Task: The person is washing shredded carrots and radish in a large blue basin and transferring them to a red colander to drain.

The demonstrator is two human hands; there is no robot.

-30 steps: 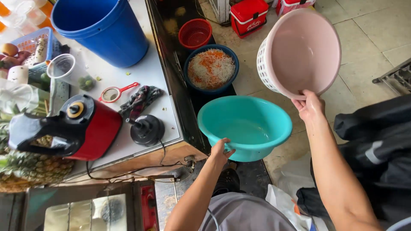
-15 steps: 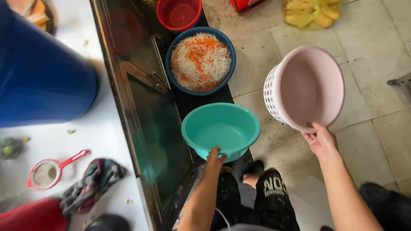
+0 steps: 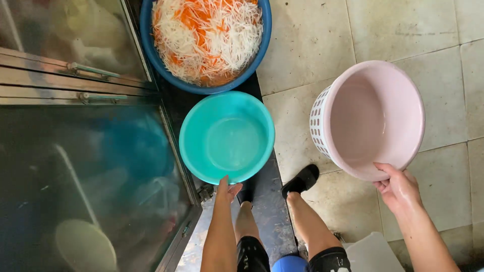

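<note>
- The left hand is gripping the near rim of the teal basin, thumb over the edge, fingers closed on it.
- The teal basin is hanging level, just beside the blue basin of shredded vegetables, over the dark strip along the glass cabinet.
- The right hand is clamping the rim of the pink perforated basket-bowl, which is tilting toward the person over the tiled floor.
- Likely risk: each one-handed rim grip is looking weak; the teal basin seems to be holding a little water, so tipping could spill it onto the sandalled feet.
- The tilting pink bowl could be slipping free.
</note>
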